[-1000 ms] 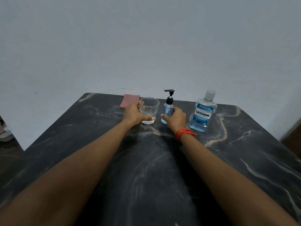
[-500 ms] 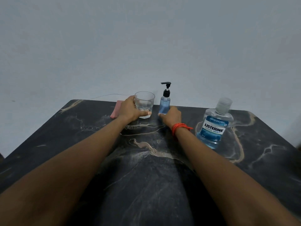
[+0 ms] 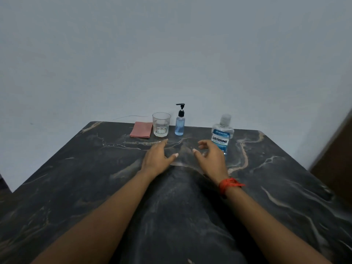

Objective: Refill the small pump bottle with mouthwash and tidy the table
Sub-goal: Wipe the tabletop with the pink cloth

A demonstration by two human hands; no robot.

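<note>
Judging by the blue-filled pump (image 3: 179, 124) at the desk's (image 3: 76, 168) far edge, you seemed nearly done, left hand (image 3: 157, 159) and right hand (image 3: 208, 159) empty, apart.

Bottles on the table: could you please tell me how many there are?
2: the small pump bottle at the far edge, right of the glass; the Listerine bottle further right, beyond the right hand.
</note>
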